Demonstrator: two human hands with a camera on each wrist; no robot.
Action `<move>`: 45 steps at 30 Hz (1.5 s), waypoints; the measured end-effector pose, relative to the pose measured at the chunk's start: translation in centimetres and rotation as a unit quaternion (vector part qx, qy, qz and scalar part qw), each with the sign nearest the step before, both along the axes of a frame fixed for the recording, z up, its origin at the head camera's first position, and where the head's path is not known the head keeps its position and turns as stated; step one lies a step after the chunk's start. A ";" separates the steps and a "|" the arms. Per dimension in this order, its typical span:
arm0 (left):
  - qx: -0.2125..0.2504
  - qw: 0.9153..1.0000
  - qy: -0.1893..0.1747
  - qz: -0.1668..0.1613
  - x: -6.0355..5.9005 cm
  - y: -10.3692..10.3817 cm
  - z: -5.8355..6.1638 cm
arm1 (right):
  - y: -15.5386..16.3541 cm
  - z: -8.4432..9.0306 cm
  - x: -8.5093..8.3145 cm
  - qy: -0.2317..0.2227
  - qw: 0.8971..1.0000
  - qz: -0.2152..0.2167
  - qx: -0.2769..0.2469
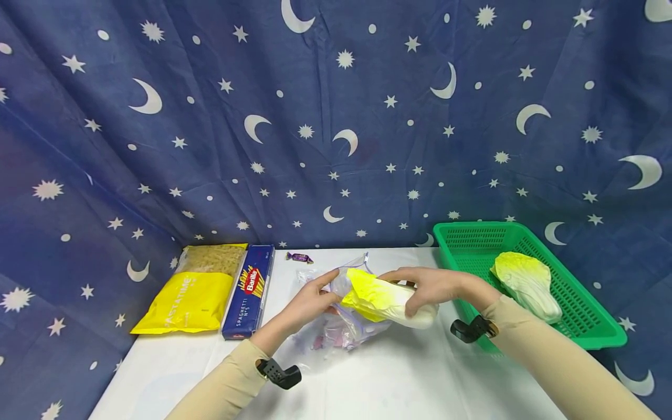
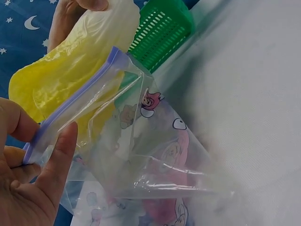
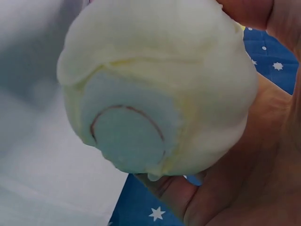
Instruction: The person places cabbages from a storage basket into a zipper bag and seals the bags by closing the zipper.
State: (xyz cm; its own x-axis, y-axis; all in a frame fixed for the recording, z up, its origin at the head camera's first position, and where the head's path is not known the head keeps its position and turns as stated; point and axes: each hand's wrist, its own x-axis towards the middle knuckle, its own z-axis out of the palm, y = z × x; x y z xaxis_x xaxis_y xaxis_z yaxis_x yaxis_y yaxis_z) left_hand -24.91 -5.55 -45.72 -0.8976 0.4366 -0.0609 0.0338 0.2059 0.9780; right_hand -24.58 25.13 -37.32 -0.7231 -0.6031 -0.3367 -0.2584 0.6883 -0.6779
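Observation:
My right hand (image 1: 433, 287) grips a napa cabbage (image 1: 388, 297) by its pale base, leafy yellow end pointing left. In the right wrist view the cabbage's round cut base (image 3: 129, 132) faces the camera, thumb and fingers around its side. My left hand (image 1: 310, 300) pinches the purple zip edge of a clear zip bag (image 2: 141, 155) printed with pink cartoon figures. The bag's mouth lies at the cabbage's leafy end, and in the left wrist view yellow leaf shows through the plastic. The bag's lower part rests over the white table (image 1: 378, 385).
A green basket (image 1: 583, 312) at the right holds another napa cabbage (image 1: 527, 286). At the left lie a yellow pasta bag (image 1: 189, 297) and a blue spaghetti box (image 1: 251, 291). A purple wrapped candy (image 1: 299, 257) lies near the back edge, before a starry blue curtain (image 1: 336, 116).

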 end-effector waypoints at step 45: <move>-0.097 0.987 0.123 -0.033 0.9 1.4 0.7 | -3.6 -0.9 -1.0 -0.018 0.992 -0.050 0.115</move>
